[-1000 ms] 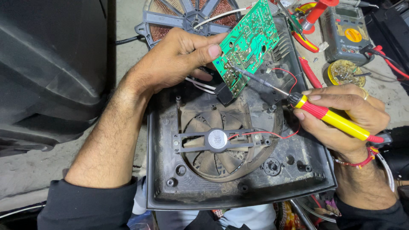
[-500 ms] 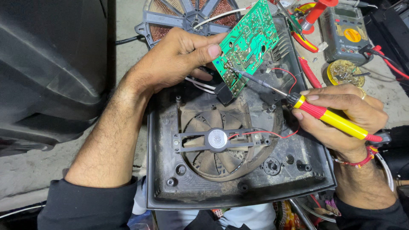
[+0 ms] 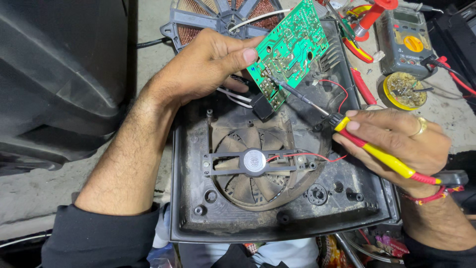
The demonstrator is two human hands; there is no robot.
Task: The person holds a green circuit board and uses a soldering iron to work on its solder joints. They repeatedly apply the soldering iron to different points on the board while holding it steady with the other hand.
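Little has moved since the earlier frames: the iron's tip stays on the same spot of the board.

Head view: the left hand [image 3: 208, 67] pinches the green board [image 3: 290, 49] by its edge, thumb on its solder face, tilted above the black casing [image 3: 198, 218] and fan [image 3: 254, 161]. The right hand [image 3: 396, 141] has its fingers closed around the yellow soldering iron [image 3: 382, 156].

Risk: the board is only hand-held, so it could wobble and the tip could bridge 2 joints or burn the red wire [image 3: 339, 92].

The housing [image 3: 277, 218] sat in the middle with the fan [image 3: 254, 161] in it. The board [image 3: 290, 49] was tilted up over its far edge, coil [image 3: 223, 15] behind that. Meter [image 3: 404, 39] and solder tin [image 3: 404, 89] were off to the right.
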